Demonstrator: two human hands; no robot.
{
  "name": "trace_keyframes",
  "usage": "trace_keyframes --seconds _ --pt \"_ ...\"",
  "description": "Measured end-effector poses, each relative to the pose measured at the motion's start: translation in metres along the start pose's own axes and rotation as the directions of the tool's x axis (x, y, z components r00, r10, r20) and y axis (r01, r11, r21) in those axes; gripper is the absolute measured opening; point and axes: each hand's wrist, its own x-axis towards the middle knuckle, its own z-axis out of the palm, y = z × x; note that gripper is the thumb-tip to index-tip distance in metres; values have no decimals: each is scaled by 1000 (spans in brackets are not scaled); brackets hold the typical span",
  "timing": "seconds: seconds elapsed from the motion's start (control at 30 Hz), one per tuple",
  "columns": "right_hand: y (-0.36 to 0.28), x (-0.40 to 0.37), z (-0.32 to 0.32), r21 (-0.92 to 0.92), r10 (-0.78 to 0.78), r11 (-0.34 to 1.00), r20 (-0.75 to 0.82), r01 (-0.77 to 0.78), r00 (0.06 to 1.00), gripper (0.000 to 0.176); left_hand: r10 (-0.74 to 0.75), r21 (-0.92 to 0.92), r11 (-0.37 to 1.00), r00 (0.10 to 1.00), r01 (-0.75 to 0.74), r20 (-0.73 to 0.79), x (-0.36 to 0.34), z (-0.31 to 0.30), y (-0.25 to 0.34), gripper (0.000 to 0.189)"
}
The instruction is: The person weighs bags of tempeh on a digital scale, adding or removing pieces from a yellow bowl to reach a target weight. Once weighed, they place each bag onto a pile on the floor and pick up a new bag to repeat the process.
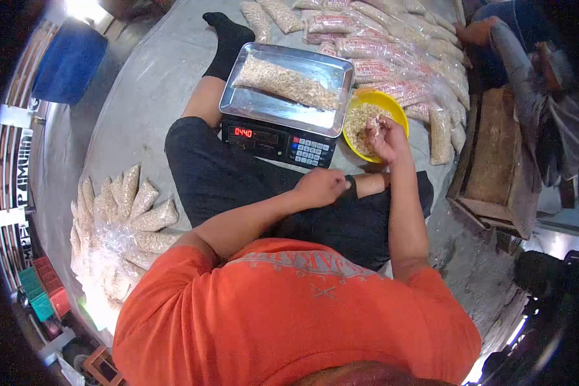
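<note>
My right hand [386, 137] is over the yellow bowl [397, 114], its fingers drawn together at the pale chips [360, 122] inside; whether they hold any is too small to tell. My left hand [325, 186] rests near my lap, fingers curled, with nothing clearly visible in it. A filled clear bag [286, 83] lies slanted on the steel tray [238, 105] of the digital scale [280, 143]. The red display appears to read 0440.
Many filled bags with red print [383, 67] lie at the upper right. More filled bags [125, 225] fan out at the left. A wooden box [489, 154] and another person [521, 71] are on the right. A blue barrel [71, 63] stands upper left.
</note>
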Motion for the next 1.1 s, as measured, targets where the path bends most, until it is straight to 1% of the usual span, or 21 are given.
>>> trace_keyframes --seconds 0.03,0.07,0.1,0.13,0.17,0.2,0.23,0.27,0.33,0.4,0.47,0.5,0.57,0.6,0.67,0.7,0.77,0.8,0.87,1.0,1.1 --pt "0 -4 8 -40 6 999 6 -5 1000 24 290 247 939 937 -239 -195 9 2 -5 27" --pt "-3 -7 9 -75 6 997 8 -5 1000 25 300 238 938 934 -252 -192 16 -9 8 27" --pt "-6 -1 2 -131 23 991 131 -6 991 29 215 226 963 928 -148 -306 27 -22 21 30" --pt "-8 -6 14 -137 3 991 120 13 993 29 126 198 979 902 -46 -413 36 -36 38 33" --pt "-1 -14 39 -204 -29 978 65 42 997 28 138 187 980 904 -66 -404 40 -48 51 33" --pt "2 -17 56 -272 -62 960 14 63 998 28 149 231 972 874 -43 -463 44 -61 61 34" --pt "1 -16 63 -339 -38 937 142 85 989 28 159 272 962 837 -12 -524 49 -68 66 36" --pt "1 -17 70 -351 -44 932 138 91 989 28 162 262 965 835 -22 -526 58 -70 67 36" --pt "4 -19 87 -484 -58 870 90 94 994 28 98 310 948 860 72 -500 70 -77 66 38" --pt "5 -15 94 -527 -14 848 79 54 997 28 100 318 945 862 73 -497 75 -78 63 36" --pt "5 -12 96 -577 2 816 60 33 998 28 205 324 946 822 -26 -532 80 -76 59 35" --pt "5 -10 97 -585 5 810 51 26 999 28 197 311 950 821 -25 -535 82 -73 54 35" --pt "6 -14 108 -571 18 821 31 3 999 26 337 448 889 800 -97 -496 86 -67 45 24" --pt "4 -14 113 -578 17 816 24 0 1000 26 335 438 893 799 -100 -500 89 -64 41 24" --pt "1 -16 125 -591 44 806 71 6 997 23 407 449 876 769 -175 -493 89 -65 39 19" --pt "1 -19 130 -596 43 803 63 4 997 23 404 440 880 769 -179 -496 88 -64 39 19" --pt "5 -23 146 -700 0 714 21 15 1000 21 369 303 924 756 -234 -541 85 -70 43 21" --pt "7 -20 147 -706 1 708 23 15 1000 21 368 299 925 751 -234 -549 83 -75 44 21" --pt "13 -19 146 -786 -120 613 7 80 993 21 263 205 962 802 -179 -536 76 -81 49 23" --pt "22 -25 154 -785 -146 617 -38 61 989 25 265 180 964 791 -197 -551 84 -73 39 23" --pt "19 -19 147 -795 -184 599 -19 97 983 24 227 169 972 813 -160 -536 79 -73 44 23"
